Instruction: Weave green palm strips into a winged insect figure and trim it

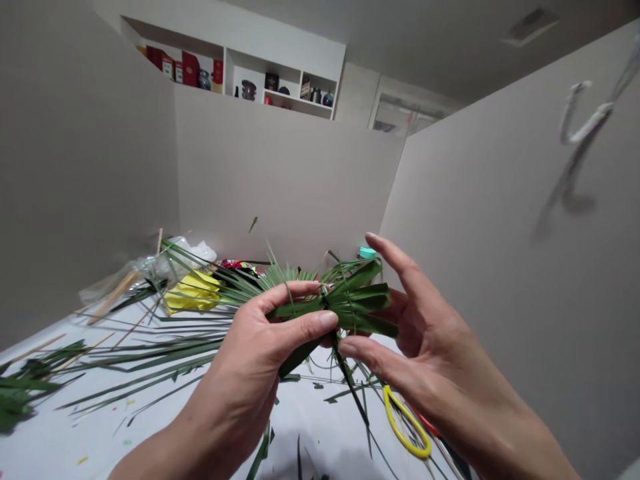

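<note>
Between the thumb and index finger of my left hand point(253, 350) is a folded palm-leaf piece point(357, 300), its green blades fanned out to the right. A narrow dark strip point(353, 387) hangs down from its middle. My right hand point(433, 350) is around the right side of the fan, with thumb and index finger spread wide apart. Its other fingers are partly hidden behind the blades, so I cannot tell whether they touch them. The right thumb tip is close beside the hanging strip.
Long palm fronds point(200, 343) spread over the white table point(165, 427), with leaf scraps about. Yellow-handled scissors point(407, 423) lie below my right hand. Crumpled yellow paper point(194, 291), a clear plastic bag point(117, 277) and wooden sticks point(114, 298) are at the left. Grey partitions point(280, 180) enclose the table.
</note>
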A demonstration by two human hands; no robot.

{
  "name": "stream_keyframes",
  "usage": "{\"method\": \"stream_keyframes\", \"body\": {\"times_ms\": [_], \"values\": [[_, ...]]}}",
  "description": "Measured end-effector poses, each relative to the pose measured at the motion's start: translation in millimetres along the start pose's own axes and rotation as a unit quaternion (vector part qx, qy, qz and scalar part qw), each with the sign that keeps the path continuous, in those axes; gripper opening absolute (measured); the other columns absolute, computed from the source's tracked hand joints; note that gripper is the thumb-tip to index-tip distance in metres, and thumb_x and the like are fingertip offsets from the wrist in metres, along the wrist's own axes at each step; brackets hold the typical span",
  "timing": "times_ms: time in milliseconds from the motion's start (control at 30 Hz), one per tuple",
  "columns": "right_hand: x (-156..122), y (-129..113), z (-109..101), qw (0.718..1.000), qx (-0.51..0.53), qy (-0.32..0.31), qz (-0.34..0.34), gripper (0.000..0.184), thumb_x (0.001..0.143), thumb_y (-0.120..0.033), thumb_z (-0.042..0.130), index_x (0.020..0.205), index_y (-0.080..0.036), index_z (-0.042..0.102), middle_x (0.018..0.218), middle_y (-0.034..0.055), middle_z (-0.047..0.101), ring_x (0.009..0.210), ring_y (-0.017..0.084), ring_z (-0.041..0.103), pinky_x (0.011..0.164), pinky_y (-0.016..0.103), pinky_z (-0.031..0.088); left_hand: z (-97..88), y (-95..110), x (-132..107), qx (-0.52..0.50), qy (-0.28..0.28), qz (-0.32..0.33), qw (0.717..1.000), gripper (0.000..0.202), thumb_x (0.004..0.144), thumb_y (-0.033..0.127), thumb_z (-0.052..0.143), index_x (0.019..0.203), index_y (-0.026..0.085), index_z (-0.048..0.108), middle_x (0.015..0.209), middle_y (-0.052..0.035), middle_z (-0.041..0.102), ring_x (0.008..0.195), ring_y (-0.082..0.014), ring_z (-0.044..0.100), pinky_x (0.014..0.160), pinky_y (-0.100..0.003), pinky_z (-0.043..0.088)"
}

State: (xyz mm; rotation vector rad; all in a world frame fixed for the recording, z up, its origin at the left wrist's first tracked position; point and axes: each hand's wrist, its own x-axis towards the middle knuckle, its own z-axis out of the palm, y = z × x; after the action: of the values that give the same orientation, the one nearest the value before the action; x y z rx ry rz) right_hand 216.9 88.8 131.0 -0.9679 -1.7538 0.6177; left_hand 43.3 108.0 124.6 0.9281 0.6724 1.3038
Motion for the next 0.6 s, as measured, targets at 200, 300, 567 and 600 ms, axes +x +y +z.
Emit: {"method": "stream_keyframes", "body": {"times_ms": [200,300,567,600], "values": [[2,-1,2,0.999,0.014,-0.047,0.008,0.084,0.094,-0.022,0.070,0.161,-0.046,0.026,0.126,0.0027,0.068,0.114,0.021,0.071,0.101,0.044,0.062,-2.8,4,0,0.000,-0.011,-0.013,1.000,0.045,0.069,0.008,0.087,0.111,0.016,0.072,0.087,-0.0100,0.086,0.076,-0.0249,0.081,0.077,-0.032,0.061],[2,0,-1,0.998,0.016,-0.059,0.014,0.089,0.094,-0.022,0.071,0.163,-0.048,0.021,0.132,0.0028,0.068,0.114,0.021,0.071,0.102,0.045,0.061,-3.9,5,-1,-0.008,-0.020,-0.017,1.000,0.044,0.068,0.005,0.086,0.109,0.016,0.073,0.089,-0.0099,0.087,0.076,-0.0243,0.081,0.076,-0.030,0.061],[1,10,-13,0.996,0.007,-0.084,-0.017,0.093,0.095,-0.026,0.071,0.162,-0.056,0.015,0.124,0.0035,0.073,0.104,0.024,0.075,0.094,0.051,0.065,-3.8,4,0,-0.009,-0.014,-0.035,0.999,0.055,0.058,0.002,0.091,0.109,0.012,0.075,0.083,-0.0107,0.086,0.065,-0.0189,0.077,0.062,-0.023,0.060],[1,10,-13,0.996,0.005,-0.090,-0.020,0.094,0.094,-0.024,0.071,0.162,-0.056,0.015,0.124,0.0032,0.073,0.101,0.023,0.075,0.092,0.050,0.065,-3.7,4,0,-0.008,-0.014,-0.036,0.999,0.055,0.058,0.002,0.092,0.109,0.012,0.075,0.083,-0.0110,0.086,0.063,-0.0185,0.077,0.061,-0.023,0.060]]}}
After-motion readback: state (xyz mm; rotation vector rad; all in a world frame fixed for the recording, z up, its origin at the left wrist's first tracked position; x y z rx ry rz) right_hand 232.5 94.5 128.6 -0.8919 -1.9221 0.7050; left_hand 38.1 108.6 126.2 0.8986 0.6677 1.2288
